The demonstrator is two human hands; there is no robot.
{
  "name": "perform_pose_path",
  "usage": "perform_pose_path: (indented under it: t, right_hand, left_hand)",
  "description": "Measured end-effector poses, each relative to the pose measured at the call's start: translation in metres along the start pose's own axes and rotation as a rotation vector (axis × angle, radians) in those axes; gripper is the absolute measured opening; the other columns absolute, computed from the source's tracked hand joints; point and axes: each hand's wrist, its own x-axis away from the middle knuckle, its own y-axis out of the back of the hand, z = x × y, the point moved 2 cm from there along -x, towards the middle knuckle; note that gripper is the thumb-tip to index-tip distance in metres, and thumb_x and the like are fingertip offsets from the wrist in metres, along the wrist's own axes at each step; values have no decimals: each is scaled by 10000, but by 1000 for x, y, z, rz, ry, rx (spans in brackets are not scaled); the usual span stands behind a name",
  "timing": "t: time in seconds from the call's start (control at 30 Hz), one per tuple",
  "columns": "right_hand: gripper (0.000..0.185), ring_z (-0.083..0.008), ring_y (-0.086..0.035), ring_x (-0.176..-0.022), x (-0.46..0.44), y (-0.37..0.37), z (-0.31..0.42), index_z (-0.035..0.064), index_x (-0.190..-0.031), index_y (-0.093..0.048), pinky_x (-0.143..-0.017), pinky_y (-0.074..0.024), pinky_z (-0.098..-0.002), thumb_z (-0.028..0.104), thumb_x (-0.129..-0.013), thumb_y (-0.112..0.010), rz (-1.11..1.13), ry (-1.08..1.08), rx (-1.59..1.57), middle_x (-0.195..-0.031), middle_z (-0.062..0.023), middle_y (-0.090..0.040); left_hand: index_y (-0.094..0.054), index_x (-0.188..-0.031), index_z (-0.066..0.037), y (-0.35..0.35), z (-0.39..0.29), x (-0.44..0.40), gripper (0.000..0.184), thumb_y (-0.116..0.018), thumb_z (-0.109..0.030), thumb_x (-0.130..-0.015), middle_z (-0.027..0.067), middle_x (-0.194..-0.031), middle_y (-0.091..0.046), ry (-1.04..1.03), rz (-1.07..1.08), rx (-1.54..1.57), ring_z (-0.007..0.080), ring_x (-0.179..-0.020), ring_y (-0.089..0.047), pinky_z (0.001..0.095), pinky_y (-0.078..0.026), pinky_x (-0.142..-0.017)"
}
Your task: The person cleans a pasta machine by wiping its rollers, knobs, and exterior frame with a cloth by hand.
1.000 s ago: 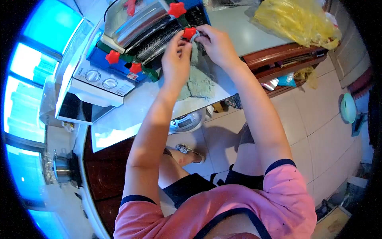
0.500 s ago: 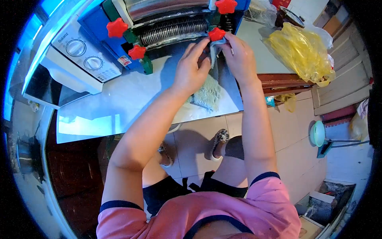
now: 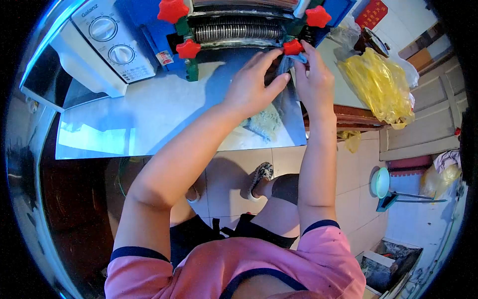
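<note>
A blue machine [image 3: 343, 12] with a ridged metal roller [image 3: 239, 33] stands at the top. Its red star-shaped knobs include one at the lower right [image 3: 293, 47]. My left hand [image 3: 256, 84] is beside that knob, fingers curved and apart, the fingertips close to its left side. On the other side my right hand [image 3: 314, 74] pinches a thin light-blue cloth [image 3: 298, 58] just under the knob. The cloth hangs down between my hands toward a pale green, frayed cloth [image 3: 265, 122] lying on the white tabletop [image 3: 169, 119].
A white microwave [image 3: 112, 45] stands left of the machine. Yellow plastic bags [image 3: 378, 84] lie on the right counter. The table's front edge runs below my forearms. A green basin [image 3: 381, 183] is farther right, near the wall.
The view has shifted, so the machine now appears level and farther right. Both hands have stayed by the lower right knob, and my left fingers have spread more.
</note>
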Motion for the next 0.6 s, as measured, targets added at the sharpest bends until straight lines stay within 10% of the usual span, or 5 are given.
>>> perform_pose_path:
  t: [0.6]
  right_hand:
    - [358, -334, -620, -700, -6, -2, 12, 63, -1083, -539, -586, -486, -418, 118, -751, -660, 88, -49, 107, -769, -161, -627]
  left_hand:
    - [-523, -1151, 36, -4, 10, 1, 486, -656, -224, -762, 189, -1068, -554, -27, 7, -71, 338, -971, -564, 361, -449, -835]
